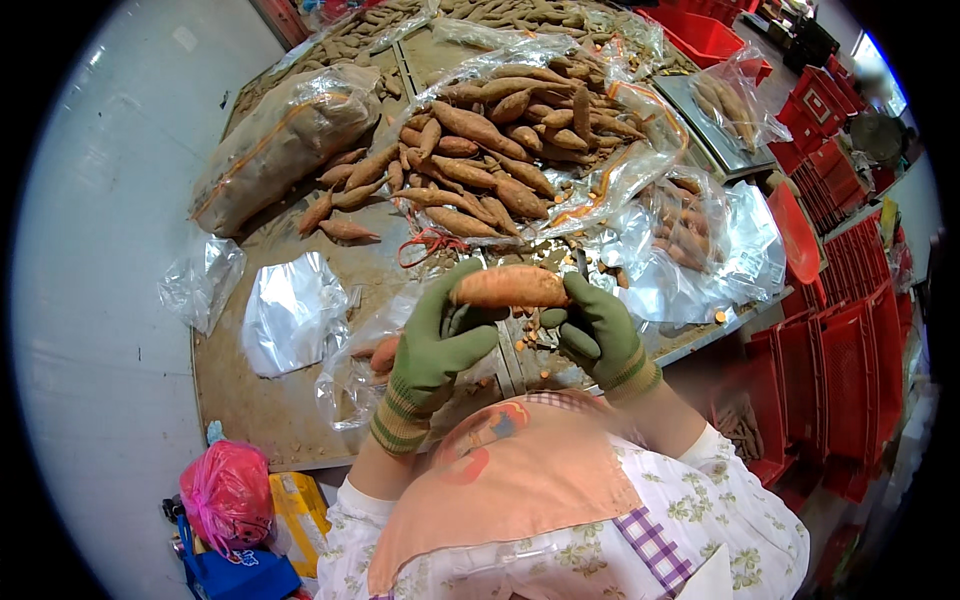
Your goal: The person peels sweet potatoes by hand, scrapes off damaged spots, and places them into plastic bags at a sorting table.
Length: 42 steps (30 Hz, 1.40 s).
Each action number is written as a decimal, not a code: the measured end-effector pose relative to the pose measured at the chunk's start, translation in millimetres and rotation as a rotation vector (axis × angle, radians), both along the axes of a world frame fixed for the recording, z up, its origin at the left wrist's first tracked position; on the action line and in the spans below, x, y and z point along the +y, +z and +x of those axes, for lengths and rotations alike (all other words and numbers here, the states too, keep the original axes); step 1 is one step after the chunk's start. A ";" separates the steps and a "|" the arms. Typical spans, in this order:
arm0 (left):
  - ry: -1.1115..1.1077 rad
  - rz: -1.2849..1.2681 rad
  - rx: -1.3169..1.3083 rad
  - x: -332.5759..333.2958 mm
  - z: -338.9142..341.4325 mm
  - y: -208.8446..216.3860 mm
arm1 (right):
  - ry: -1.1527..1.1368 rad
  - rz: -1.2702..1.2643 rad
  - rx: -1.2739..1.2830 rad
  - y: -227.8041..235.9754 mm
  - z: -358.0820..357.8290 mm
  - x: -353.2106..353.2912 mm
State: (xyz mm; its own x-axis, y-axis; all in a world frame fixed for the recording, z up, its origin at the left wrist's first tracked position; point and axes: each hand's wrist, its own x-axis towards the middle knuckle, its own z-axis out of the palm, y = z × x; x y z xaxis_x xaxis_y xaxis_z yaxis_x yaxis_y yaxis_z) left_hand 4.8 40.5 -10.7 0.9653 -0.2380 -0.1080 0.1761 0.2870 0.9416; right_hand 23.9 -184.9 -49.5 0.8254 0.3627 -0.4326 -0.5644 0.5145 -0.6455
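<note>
A large orange-skinned sweet potato (512, 287) is held level between my two gloved hands, above the near part of the table. My left hand (436, 335), in a green glove with a striped cuff, grips its left end. At the right end are the fingers of my right hand (600, 335), in a matching glove. Just beyond lies a big heap of sweet potatoes (485, 165) on an opened clear plastic bag (600, 215). Beside my left hand, a clear bag (345, 385) has some sweet potato in it. Small cut bits (535, 330) are scattered beneath.
A full, long sack (285, 140) lies at the left. Flat clear bags (295, 315) rest nearer me. On the right, a filled bag (690, 225) sits before a scale (715, 125) bearing another bag. Red crates (835, 370) stack beyond the table's right edge.
</note>
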 end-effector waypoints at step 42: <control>0.128 -0.565 0.426 -26.5 -10.1 -4.8 | 0.189 -1.176 -1.326 30.9 -32.2 5.1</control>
State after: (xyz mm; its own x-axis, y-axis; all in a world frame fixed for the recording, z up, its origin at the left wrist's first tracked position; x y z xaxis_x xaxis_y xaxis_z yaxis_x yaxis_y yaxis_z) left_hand -5.3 14.1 -15.5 0.8906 -0.2564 -0.3756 0.4277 0.7530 0.5001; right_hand -8.2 -179.8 -18.6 0.7907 0.5044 0.3469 0.5975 -0.5124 -0.6168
